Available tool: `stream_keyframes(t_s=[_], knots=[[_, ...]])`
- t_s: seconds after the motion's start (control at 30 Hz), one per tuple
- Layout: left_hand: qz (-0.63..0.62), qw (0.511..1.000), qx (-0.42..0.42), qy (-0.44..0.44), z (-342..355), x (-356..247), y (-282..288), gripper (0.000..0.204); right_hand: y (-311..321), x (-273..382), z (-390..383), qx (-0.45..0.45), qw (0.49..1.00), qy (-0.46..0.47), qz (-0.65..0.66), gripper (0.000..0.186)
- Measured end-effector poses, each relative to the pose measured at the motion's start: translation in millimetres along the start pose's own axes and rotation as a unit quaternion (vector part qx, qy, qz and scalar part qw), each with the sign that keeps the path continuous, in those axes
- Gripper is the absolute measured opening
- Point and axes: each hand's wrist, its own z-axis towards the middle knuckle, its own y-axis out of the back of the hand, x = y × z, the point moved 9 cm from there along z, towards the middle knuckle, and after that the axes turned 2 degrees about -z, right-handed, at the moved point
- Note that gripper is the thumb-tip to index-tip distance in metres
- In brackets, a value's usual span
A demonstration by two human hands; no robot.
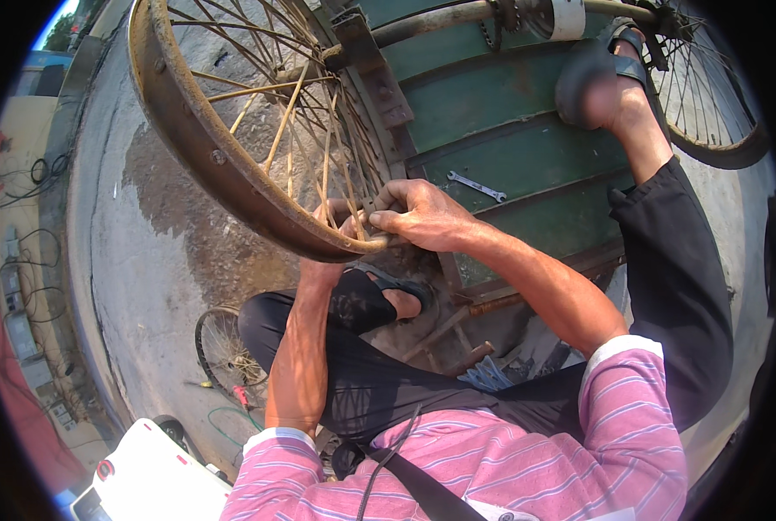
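Note:
A bare, rusty wheel rim (182, 113) without a tyre stands tilted in front of me, its brown spokes (285, 122) running to the hub. My left hand (339, 217) reaches up behind the rim's lower edge, its fingers bent among the spokes and partly hidden by them. My right hand (424, 214) is at the same spot from the right, thumb and forefinger pinched together against the left fingertips. What the fingertips hold is too small to make out. A combination wrench (477, 186) lies on the green panel (514, 165), right of my right hand.
An axle bar (431, 23) crosses the top toward a second, tyred wheel (716, 139) at the right. My sandalled foot (609, 91) rests on the panel. A small wheel (231, 356), a white scooter-like body (158, 478) and cables (45, 174) are at the left.

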Motion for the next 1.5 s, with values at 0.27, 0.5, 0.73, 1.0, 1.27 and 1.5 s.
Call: stream_keyframes(t_s=[0.27,0.5,0.73,1.0,1.27,1.5], knots=[[-0.137,0.99,0.013,-0.006,-5.4,-18.6,-11.7,0.042,-2.5,5.6,-0.7,0.039,0.996,0.051,0.055,0.024],[-0.123,0.991,0.031,0.028,-1.0,-3.8,-8.4,0.038,-9.2,-6.7,3.1,0.032,0.992,0.065,0.1,0.025],[0.092,0.979,-0.003,-0.18,-3.5,-36.1,4.9,0.026,-8.1,-2.6,0.2,0.027,0.994,0.052,0.087,0.032],[-0.045,0.991,-0.08,-0.096,-26.4,-34.0,-0.9,0.028,-10.2,-11.8,2.9,0.021,0.988,0.068,0.138,0.024],[-0.161,0.982,-0.097,0.006,-13.3,-5.9,16.2,0.034,-3.6,-34.2,2.0,-0.046,0.971,-0.086,0.217,0.02],[-0.199,0.979,-0.03,0.039,2.1,14.8,-10.1,0.036,-15.3,-72.9,11.4,-0.073,0.973,-0.114,0.185,0.023]])
